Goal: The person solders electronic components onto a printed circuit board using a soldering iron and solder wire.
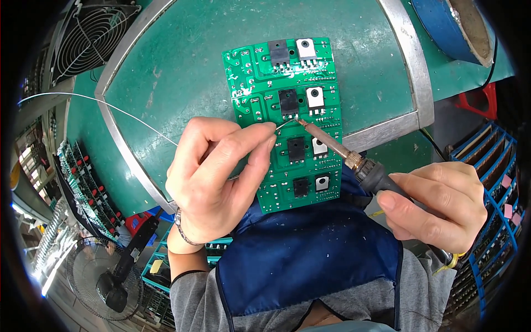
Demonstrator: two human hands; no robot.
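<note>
A green circuit board panel [254, 160] lies on the green work surface, its near end reaching over my blue apron. Black transistors [289, 102] and silver-backed transistors [315, 98] sit on it in pairs. My left hand [215, 171] pinches a thin solder wire [135, 119] between thumb and forefinger; its tail trails off to the far left. My right hand [437, 205] grips a soldering iron [368, 170] by its dark handle. The iron's tip and the wire's end meet at the pins of the second black transistor from the far end.
A metal-edged frame [394, 33] borders the green table top [177, 61]. A blue round container [448, 27] stands at the far right, a fan guard [94, 41] at the far left. Blue racks [487, 232] hold boards on the right; a black fan [108, 282] stands lower left.
</note>
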